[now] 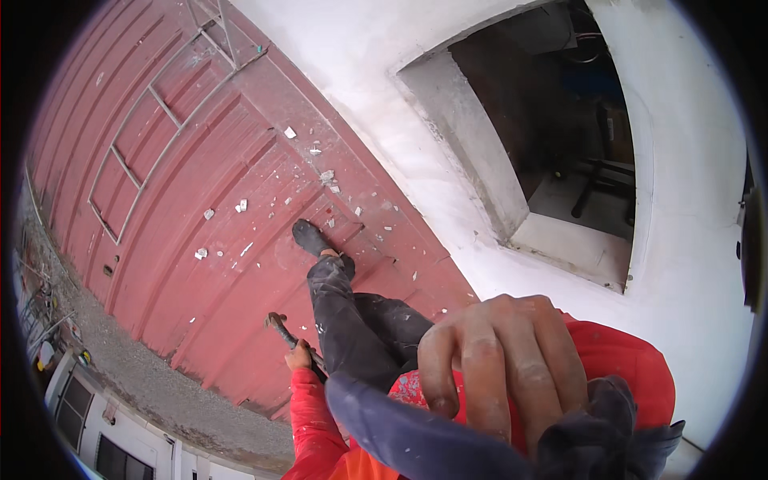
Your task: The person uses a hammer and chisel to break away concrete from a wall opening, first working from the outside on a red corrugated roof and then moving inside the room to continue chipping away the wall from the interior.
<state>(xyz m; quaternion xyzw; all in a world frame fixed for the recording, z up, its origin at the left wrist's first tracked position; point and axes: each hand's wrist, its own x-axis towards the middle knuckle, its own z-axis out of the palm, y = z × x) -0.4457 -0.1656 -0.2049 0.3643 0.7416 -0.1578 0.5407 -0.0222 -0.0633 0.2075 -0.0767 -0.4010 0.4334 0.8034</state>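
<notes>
Low and left of centre, my left hand (300,357) is closed around a hammer (278,324). Its brownish head points away from me and its dark grip shows below the fist. My right hand (512,360) is large and close, dusted with pale powder. Its fingers curl down onto dark blue cloth (428,432) at the lower edge. The cloth covers some fingertips, and the thumb is hidden. I wear red sleeves with pale specks, dark trousers (340,312) and a dark shoe (310,236).
I am on a red ribbed metal roof (184,280) scattered with white rubble (242,206). A metal ladder-like frame (172,116) lies at upper left. To the right is a white wall (688,200) with a dark square opening (552,120). Beyond the roof edge are gravelly ground and a white building (120,436).
</notes>
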